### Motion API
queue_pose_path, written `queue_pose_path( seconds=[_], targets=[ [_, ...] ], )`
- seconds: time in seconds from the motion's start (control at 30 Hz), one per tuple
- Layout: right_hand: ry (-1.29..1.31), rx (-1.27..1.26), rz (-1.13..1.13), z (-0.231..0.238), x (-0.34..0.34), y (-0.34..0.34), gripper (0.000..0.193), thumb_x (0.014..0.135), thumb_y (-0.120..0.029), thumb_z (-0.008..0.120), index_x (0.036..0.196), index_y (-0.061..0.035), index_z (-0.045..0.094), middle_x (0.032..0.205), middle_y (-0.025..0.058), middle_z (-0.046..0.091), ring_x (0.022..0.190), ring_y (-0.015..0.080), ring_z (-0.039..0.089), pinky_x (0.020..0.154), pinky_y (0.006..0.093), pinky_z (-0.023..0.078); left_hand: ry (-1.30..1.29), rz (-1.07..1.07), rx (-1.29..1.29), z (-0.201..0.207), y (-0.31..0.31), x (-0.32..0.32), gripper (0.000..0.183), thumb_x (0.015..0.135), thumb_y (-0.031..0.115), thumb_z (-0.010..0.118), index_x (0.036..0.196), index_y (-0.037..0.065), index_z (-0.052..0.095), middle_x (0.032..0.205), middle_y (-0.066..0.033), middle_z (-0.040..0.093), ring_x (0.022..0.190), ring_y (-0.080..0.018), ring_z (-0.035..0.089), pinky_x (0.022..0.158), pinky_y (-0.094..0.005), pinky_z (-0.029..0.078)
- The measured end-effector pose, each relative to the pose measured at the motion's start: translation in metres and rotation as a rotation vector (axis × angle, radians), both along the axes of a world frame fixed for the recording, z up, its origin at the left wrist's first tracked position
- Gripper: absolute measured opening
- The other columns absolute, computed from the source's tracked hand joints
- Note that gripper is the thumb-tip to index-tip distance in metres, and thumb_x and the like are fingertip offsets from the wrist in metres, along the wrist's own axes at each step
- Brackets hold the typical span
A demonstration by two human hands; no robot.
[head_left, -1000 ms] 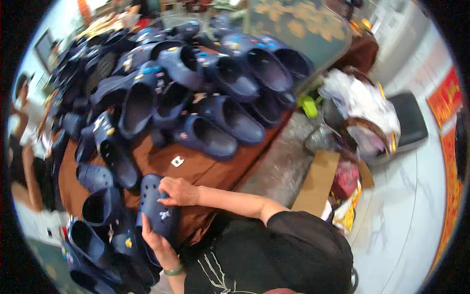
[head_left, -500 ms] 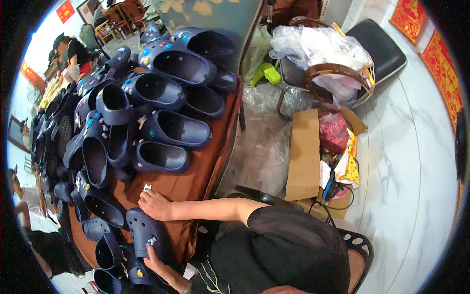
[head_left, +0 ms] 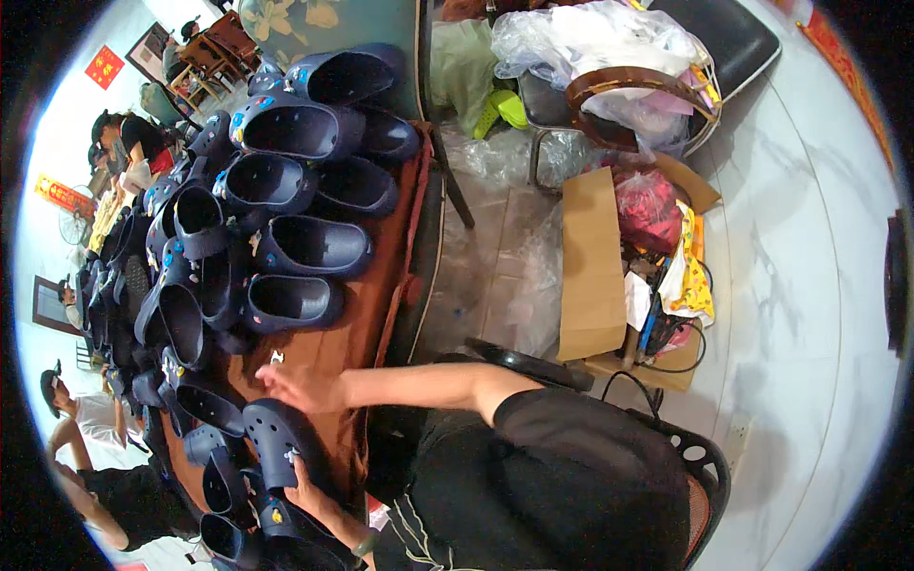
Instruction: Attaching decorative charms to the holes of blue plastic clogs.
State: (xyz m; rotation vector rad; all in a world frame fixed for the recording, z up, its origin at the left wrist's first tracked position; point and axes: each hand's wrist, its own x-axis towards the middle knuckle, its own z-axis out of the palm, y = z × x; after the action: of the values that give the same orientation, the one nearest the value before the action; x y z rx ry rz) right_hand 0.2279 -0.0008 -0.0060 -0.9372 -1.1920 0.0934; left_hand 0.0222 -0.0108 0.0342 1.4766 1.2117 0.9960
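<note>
Head view: blurry, loosely splayed right hand (head_left: 307,386) near white charm (head_left: 277,357), left hand (head_left: 314,500) in half-hidden grip around navy clog (head_left: 271,437).

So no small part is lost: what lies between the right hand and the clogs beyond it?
Head view: a small white piece on the brown cloth.
</note>
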Motion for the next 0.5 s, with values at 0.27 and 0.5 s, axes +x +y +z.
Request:
queue_pose_path(
  seconds=[0.27, 0.5],
  targets=[
    [0.799, -0.078, -0.180, 0.033, 0.168, -0.137, 0.049, 0.096, -0.019, 0.045, 0.139, -0.0053, 0.028, 0.081, 0.0065, 0.059, 0.061, 0.0142, 0.055, 0.058, 0.0288, 0.048, -0.075, 0.037, 0.142, -0.014, 0.007, -0.008, 0.033, 0.086, 0.010, 0.067, 0.111, -0.010, 0.062, 0.108, -0.0126, 0.064, 0.096, -0.0201, 0.060, 0.088, -0.0325, 0.047],
    [1.428, 0.076, -0.206, -0.047, 0.307, -0.194, 0.021, 0.088, -0.011, 0.046, 0.096, 0.0049, 0.056, 0.070, 0.0073, 0.052, 0.057, 0.0168, 0.045, 0.053, 0.0286, 0.042, 0.061, 0.118, 0.094, -0.020, 0.009, -0.031, 0.026, 0.077, 0.024, 0.074, 0.067, 0.001, 0.064, 0.063, 0.0023, 0.051, 0.062, -0.0083, 0.046, 0.052, -0.0323, 0.039]
  ],
)
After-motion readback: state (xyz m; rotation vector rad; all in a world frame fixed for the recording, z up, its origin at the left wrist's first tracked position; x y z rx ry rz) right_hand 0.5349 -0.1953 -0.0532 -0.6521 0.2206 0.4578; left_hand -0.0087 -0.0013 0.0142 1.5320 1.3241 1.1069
